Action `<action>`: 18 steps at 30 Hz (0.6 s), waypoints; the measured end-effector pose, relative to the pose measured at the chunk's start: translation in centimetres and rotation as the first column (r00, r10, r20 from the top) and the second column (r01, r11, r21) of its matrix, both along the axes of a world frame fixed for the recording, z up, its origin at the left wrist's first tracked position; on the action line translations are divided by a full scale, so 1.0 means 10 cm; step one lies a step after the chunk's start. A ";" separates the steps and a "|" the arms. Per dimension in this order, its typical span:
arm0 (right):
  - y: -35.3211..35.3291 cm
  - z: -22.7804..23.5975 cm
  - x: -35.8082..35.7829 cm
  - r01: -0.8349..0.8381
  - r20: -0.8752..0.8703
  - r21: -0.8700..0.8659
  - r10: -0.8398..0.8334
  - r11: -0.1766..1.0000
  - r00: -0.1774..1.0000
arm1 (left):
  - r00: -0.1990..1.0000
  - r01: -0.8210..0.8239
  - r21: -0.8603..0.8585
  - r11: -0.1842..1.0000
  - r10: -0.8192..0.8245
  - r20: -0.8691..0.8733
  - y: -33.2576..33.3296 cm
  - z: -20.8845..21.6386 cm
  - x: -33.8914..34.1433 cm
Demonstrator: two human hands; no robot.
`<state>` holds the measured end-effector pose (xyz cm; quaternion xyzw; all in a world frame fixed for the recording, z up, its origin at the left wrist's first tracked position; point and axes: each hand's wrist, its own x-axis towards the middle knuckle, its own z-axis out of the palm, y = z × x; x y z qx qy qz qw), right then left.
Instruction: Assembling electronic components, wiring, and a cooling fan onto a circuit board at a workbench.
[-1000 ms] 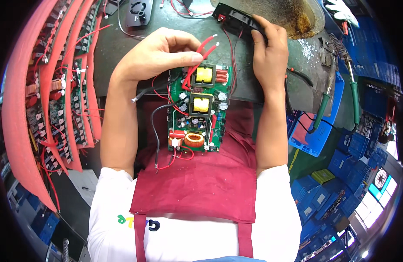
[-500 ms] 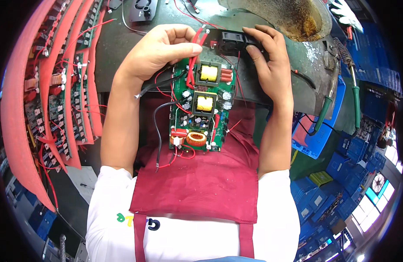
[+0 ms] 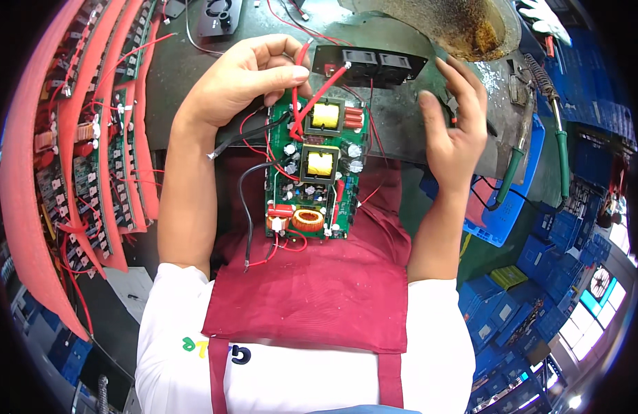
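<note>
A green circuit board (image 3: 274, 181) with yellow-cored transformers and a copper ring coil spans the table's near edge and the space over my maroon apron. My left hand (image 3: 253, 77) is closed at the board's far end, thumb and fingers pinching an upright red wire (image 3: 295, 96). A second red wire (image 3: 327, 88) slants freely to the right. Beyond the board stands a black panel (image 3: 326, 58) with two socket-like blocks. My right hand (image 3: 458, 127) is open beside the panel's right end, fingers apart and nothing in them. Black leads (image 3: 246, 196) hang off the board's left side.
Pink foam sheets (image 3: 32, 207) with rows of circuit boards stand at the left. Green-handled soldering irons (image 3: 562, 162) and a blue bin (image 3: 502, 224) are at the right. A stained basin (image 3: 464, 34) and another black panel (image 3: 219, 17) lie at the back.
My right hand has let go of the black panel and moved right, its fingers spreading. The panel now shows more fully. One red wire has swung right, away from my left hand.
</note>
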<state>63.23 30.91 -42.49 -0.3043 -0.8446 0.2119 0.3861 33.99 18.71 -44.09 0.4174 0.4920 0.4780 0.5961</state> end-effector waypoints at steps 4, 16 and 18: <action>-0.18 0.02 0.21 0.083 -0.147 -0.081 -0.094 0.993 0.985 | 0.999 -0.052 0.013 0.999 0.052 -0.005 -0.01 0.01 0.08; -0.58 -0.20 0.93 0.190 -0.396 -0.509 -0.424 0.839 0.814 | 0.637 0.013 0.323 0.946 0.242 -0.732 -0.19 0.36 0.31; -0.58 -0.20 0.90 0.174 -0.395 -0.520 -0.416 0.837 0.819 | 0.601 -0.013 0.277 0.961 0.229 -0.766 -0.26 0.43 0.34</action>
